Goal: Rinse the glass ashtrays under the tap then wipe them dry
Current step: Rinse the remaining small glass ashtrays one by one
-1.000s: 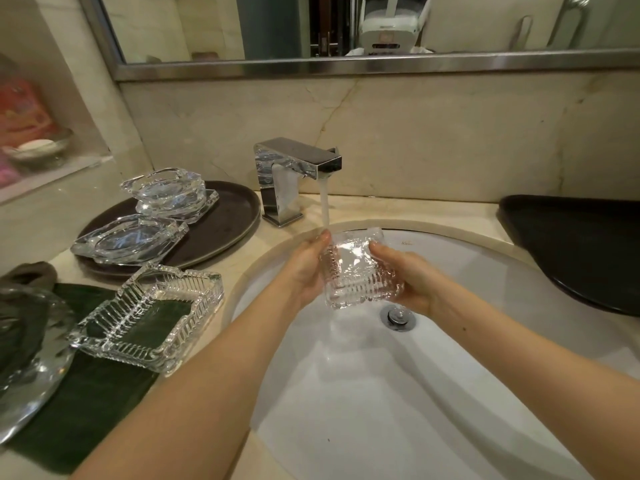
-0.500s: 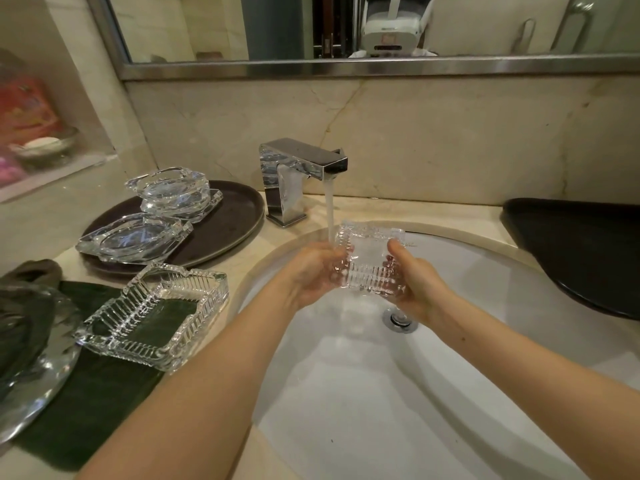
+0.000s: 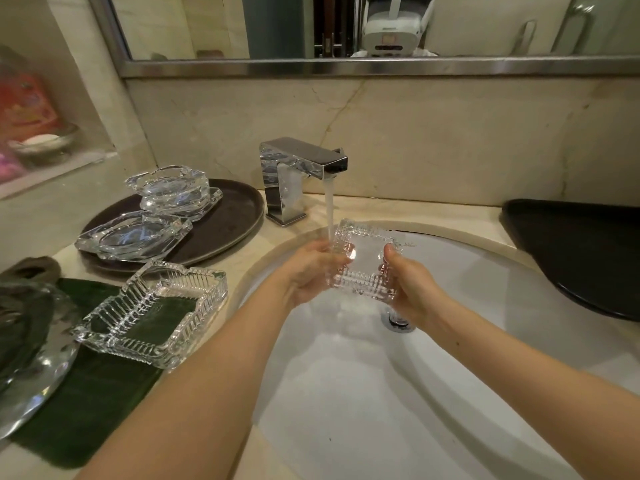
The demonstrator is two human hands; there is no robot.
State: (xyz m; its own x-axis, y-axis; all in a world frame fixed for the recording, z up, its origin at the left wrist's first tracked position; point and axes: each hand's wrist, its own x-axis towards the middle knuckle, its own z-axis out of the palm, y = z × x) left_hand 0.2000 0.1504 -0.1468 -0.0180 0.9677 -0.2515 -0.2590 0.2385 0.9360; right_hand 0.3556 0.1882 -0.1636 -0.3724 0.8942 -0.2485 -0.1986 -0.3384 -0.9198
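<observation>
Rinsing: a square ribbed glass ashtray (image 3: 363, 261) is held just below the tap (image 3: 301, 174), over the basin (image 3: 485, 341), water striking its left edge.
Left hand (image 3: 311, 271): grips the ashtray's left side.
Right hand (image 3: 412, 289): grips its right side, thumb on the rim.
Waiting: three more ashtrays left of the tap, one on a green cloth (image 3: 86, 410).
Risk: wet glass may slip from the hands and chip against the basin.

A square ashtray (image 3: 363, 259) sat between the left hand (image 3: 308, 271) at nine o'clock and the right hand (image 3: 410, 289) at three, over the sink (image 3: 485, 341), with the tap (image 3: 298, 178) at eleven o'clock behind it. At nine o'clock from the sink, another ashtray (image 3: 152, 317) lay on a cloth (image 3: 86, 403); behind it, three more (image 3: 135, 235) sat on a round tray (image 3: 228, 220), two of them stacked.
</observation>
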